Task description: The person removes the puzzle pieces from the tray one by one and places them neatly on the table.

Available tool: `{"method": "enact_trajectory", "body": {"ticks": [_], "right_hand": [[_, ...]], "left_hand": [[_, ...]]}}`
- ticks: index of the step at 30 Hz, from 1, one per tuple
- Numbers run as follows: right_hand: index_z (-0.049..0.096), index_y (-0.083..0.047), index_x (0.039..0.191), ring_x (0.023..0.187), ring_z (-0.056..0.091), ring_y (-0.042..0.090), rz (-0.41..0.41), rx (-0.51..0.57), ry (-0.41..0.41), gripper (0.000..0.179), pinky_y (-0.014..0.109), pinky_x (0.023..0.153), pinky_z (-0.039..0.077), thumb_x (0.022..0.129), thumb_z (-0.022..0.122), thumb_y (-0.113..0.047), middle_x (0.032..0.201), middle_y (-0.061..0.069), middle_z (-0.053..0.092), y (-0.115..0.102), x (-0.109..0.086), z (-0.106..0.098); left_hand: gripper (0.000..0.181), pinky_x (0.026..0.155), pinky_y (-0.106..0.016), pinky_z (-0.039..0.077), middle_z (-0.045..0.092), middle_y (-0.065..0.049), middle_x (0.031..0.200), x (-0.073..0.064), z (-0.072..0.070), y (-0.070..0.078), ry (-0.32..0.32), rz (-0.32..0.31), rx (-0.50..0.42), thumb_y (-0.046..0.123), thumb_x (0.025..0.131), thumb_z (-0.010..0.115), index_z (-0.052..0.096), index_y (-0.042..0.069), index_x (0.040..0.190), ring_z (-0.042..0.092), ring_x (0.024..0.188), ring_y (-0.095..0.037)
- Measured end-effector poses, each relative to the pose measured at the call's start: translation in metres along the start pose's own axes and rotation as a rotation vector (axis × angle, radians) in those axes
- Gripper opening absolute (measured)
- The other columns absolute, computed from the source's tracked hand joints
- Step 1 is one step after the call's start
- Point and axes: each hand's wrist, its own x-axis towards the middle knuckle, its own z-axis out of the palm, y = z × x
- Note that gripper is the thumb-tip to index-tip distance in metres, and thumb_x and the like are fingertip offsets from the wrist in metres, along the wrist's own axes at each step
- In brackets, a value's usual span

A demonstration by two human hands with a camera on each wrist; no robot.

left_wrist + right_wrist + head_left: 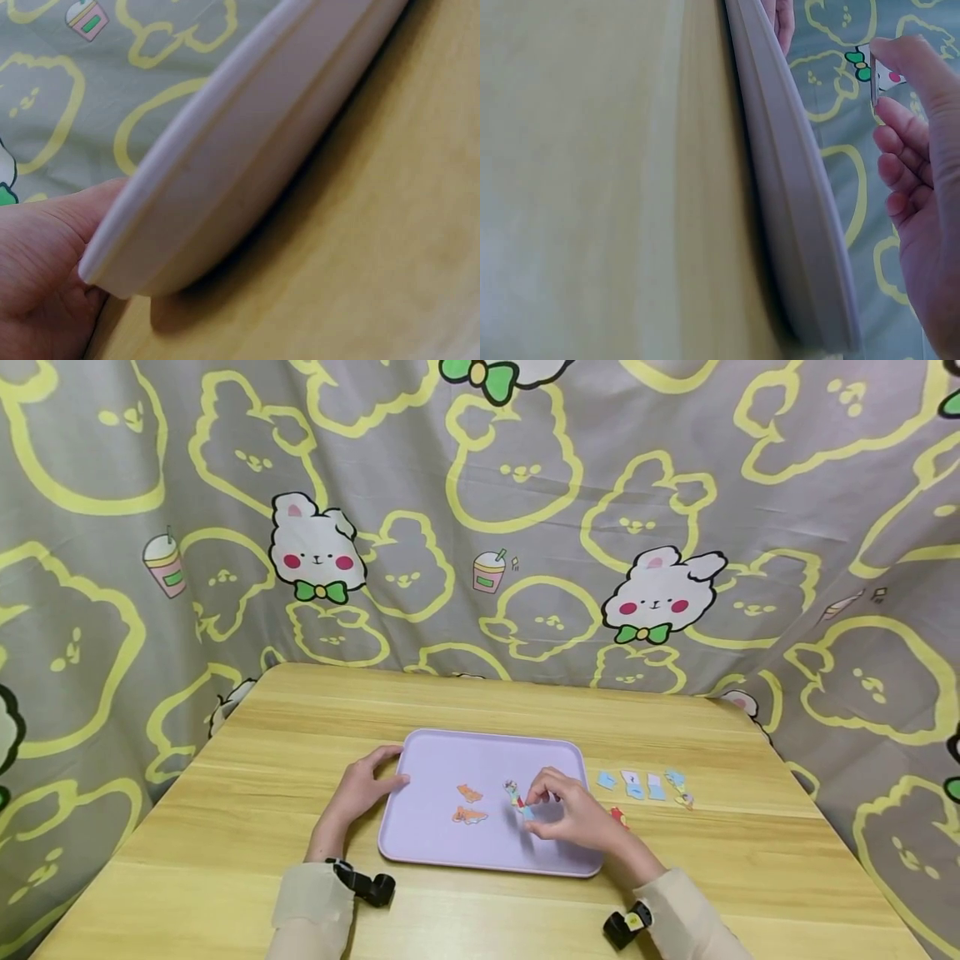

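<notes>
A purple tray (450, 747) lies on the wooden table with its raised rim all round. My left hand (365, 787) grips the tray's left rim, the thumb over the edge and the fingers outside it. Over the right half of the tray, my right hand (564, 806) pinches a thin, multicoloured puzzle piece (515, 795) between thumb and fingertips. In the right wrist view this piece (874, 79) shows edge-on, above the tray rim. Two orange pieces (469, 816) lie on the tray left of the right hand, one behind the other.
Right of the tray, several blue and white pieces (656, 787) lie in a row on the table (750, 860). A red piece (618, 816) sits near the tray's right edge, partly hidden by the right hand. A patterned grey curtain (420, 560) hangs behind the table and along its sides.
</notes>
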Motion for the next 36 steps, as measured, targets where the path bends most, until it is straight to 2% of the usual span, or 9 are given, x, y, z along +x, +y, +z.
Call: {"method": "enact_trajectory", "body": {"ticks": [7, 16, 20, 25, 29, 36], "right_hand": [[0.059, -0.001, 0.084, 0.074, 0.052, 0.026, -0.021, -0.016, 0.025, 0.029, 0.030, 0.063, 0.046, 0.066, 0.081, 0.007, 0.080, 0.014, 0.059, 0.001, -0.007, -0.006], [0.059, -0.002, 0.086, 0.075, 0.051, 0.027, 0.045, -0.031, 0.030, 0.027, 0.031, 0.063, 0.045, 0.069, 0.080, 0.005, 0.081, 0.013, 0.058, 0.006, -0.021, -0.015], [0.060, -0.002, 0.087, 0.074, 0.050, 0.026, 0.066, -0.040, 0.040, 0.028, 0.034, 0.062, 0.044, 0.069, 0.080, 0.005, 0.081, 0.014, 0.058, 0.020, -0.030, -0.016], [0.061, -0.009, 0.088, 0.077, 0.051, 0.019, 0.112, -0.077, 0.046, 0.030, 0.028, 0.064, 0.045, 0.069, 0.083, -0.001, 0.084, 0.006, 0.059, 0.042, -0.044, -0.018], [0.061, -0.014, 0.089, 0.078, 0.052, 0.017, 0.140, -0.090, 0.050, 0.032, 0.027, 0.065, 0.045, 0.070, 0.085, -0.005, 0.085, 0.002, 0.061, 0.047, -0.050, -0.023], [0.060, -0.004, 0.086, 0.071, 0.048, 0.024, 0.112, -0.111, 0.072, 0.028, 0.031, 0.054, 0.041, 0.069, 0.081, 0.004, 0.080, 0.011, 0.058, 0.037, -0.055, -0.031]], "left_hand": [[0.056, 0.121, -0.057, 0.025, 0.047, -0.015, 0.151, 0.000, 0.000, 0.000, -0.003, 0.001, -0.001, 0.024, 0.091, 0.069, 0.050, 0.012, 0.142, 0.032, 0.146, -0.039], [0.055, 0.121, -0.057, 0.025, 0.047, -0.016, 0.150, 0.000, 0.001, -0.001, -0.001, 0.004, 0.004, 0.024, 0.092, 0.069, 0.050, 0.012, 0.142, 0.032, 0.146, -0.039], [0.054, 0.121, -0.056, 0.025, 0.048, -0.016, 0.150, 0.000, 0.001, -0.001, 0.003, 0.007, 0.010, 0.024, 0.092, 0.069, 0.051, 0.011, 0.141, 0.033, 0.145, -0.039], [0.054, 0.121, -0.056, 0.025, 0.048, -0.016, 0.150, -0.001, 0.000, 0.000, 0.004, 0.004, 0.015, 0.024, 0.092, 0.068, 0.051, 0.012, 0.141, 0.033, 0.145, -0.039], [0.054, 0.121, -0.056, 0.025, 0.047, -0.016, 0.150, -0.001, 0.000, 0.000, 0.003, 0.005, 0.020, 0.025, 0.092, 0.068, 0.050, 0.012, 0.142, 0.032, 0.145, -0.039], [0.054, 0.121, -0.057, 0.026, 0.048, -0.016, 0.149, -0.001, 0.000, 0.000, 0.002, 0.015, 0.023, 0.024, 0.092, 0.068, 0.050, 0.011, 0.142, 0.033, 0.145, -0.040]]}}
